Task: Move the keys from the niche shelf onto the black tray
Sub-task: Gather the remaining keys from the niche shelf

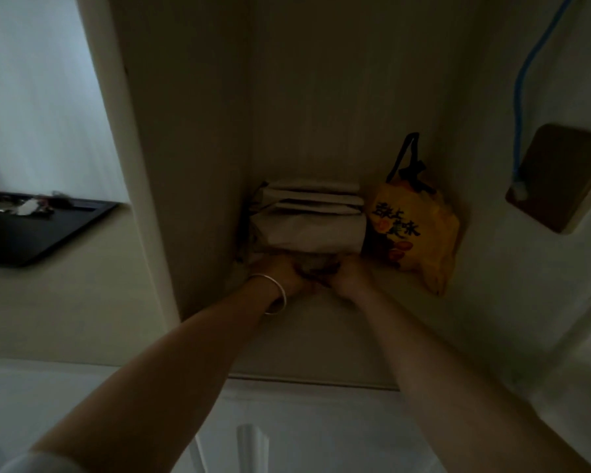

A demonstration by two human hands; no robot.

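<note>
Both my hands reach into a dim niche. My left hand [280, 276], with a silver bangle on the wrist, and my right hand [350, 276] are cupped together around a dark, blurred bunch on the niche shelf [325, 322], apparently the keys [316, 269]. The bunch lies just in front of a stack of folded white cloth. The black tray [24, 238] sits on a ledge far to the left, outside the niche, with some small keys and oddments at its back edge.
A stack of folded white cloth [311, 216] fills the back of the niche. A yellow printed bag [415, 230] with dark handles leans in the right corner. On the right wall hang a brown square plate [560, 177] and a blue cord [522, 97].
</note>
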